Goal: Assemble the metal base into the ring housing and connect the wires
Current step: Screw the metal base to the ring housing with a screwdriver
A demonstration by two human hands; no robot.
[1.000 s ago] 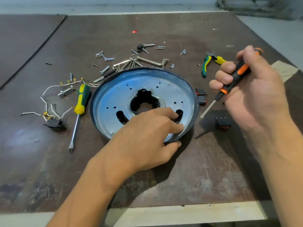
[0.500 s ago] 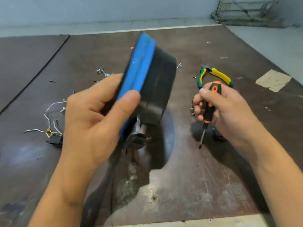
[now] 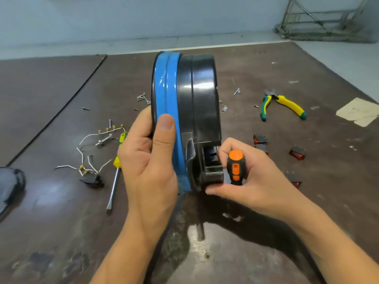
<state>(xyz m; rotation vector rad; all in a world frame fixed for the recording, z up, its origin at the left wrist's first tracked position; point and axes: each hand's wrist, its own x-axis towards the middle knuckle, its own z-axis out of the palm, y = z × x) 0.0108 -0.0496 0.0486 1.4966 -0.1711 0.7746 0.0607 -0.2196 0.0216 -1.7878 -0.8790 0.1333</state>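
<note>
I hold the ring housing (image 3: pixel 201 103), black with a blue rim, upright on its edge above the table. My left hand (image 3: pixel 151 160) grips the blue rim, thumb across it. The metal base inside it faces left and is hidden. My right hand (image 3: pixel 252 181) holds an orange-and-black screwdriver (image 3: pixel 235 167) and touches the rectangular opening at the housing's lower black edge with thumb and fingertips. A bundle of white wires with brass terminals (image 3: pixel 86 158) lies on the table at the left, joined to a black switch (image 3: pixel 91 179).
A yellow-green flat screwdriver (image 3: pixel 115 171) lies left of my left hand. Green-yellow pliers (image 3: pixel 283 104) and red rocker switches (image 3: pixel 297 153) lie on the right. Loose screws (image 3: pixel 143 97) lie behind the housing. A dark object (image 3: pixel 10 185) sits at the left edge.
The housing lay flat a second ago; my left hand lifted it and turned it on edge. My right hand, still holding the screwdriver, has come in against its lower black edge.
</note>
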